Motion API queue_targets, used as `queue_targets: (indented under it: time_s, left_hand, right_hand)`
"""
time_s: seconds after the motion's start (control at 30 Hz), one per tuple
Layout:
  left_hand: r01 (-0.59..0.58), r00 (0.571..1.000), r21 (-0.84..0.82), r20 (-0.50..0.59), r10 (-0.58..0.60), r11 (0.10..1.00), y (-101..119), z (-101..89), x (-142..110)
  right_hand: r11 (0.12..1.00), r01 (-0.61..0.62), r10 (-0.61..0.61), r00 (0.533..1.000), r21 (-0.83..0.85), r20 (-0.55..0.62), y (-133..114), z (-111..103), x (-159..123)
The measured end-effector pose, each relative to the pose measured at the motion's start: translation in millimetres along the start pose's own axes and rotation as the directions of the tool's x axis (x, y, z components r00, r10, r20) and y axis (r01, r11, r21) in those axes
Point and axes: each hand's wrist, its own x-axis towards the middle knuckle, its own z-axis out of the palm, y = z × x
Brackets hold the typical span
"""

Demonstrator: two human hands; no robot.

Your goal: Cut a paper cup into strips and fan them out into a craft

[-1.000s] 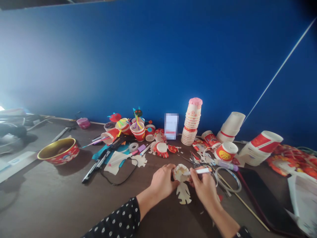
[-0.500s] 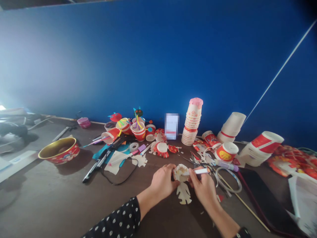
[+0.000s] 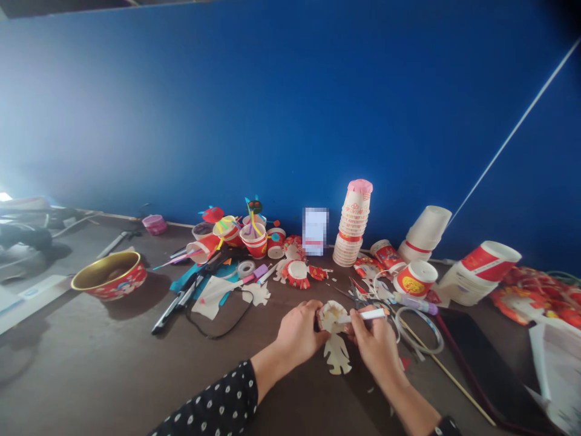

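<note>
One white pen [image 3: 374, 314], near-crosswise, gripped by right hand [image 3: 376, 344], tip leftward over paper cutout [image 3: 336, 354]; left hand [image 3: 297, 333], closed on cutout's left edge.

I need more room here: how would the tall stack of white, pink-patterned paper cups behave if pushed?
The tall stack of white, pink-patterned paper cups would probably tip easily, being narrow and appearing to lean. It is likely light for its height, since the cups look like paper. Their closely nested rims suggest most would move together.
</note>
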Motion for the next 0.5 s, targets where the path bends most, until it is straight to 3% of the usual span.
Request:
queue_targets:
  time_s: [0.23, 0.5]
  left_hand:
    - [-0.009, 1.0, -0.006, -0.008, 0.009, 1.0, -1.3, 1.4, 0.0]
    - [-0.004, 1.0, -0.01, -0.029, 0.004, 1.0, -3.1, 3.7, 1.3]
  right_hand:
    - [1.0, -0.011, 0.011, 1.0, 0.007, -0.004, -3.1, -0.6, 0.2]
    - [0.983, -0.073, 0.079, 0.996, 0.166, -0.03, 2.7, 0.7, 1.7]
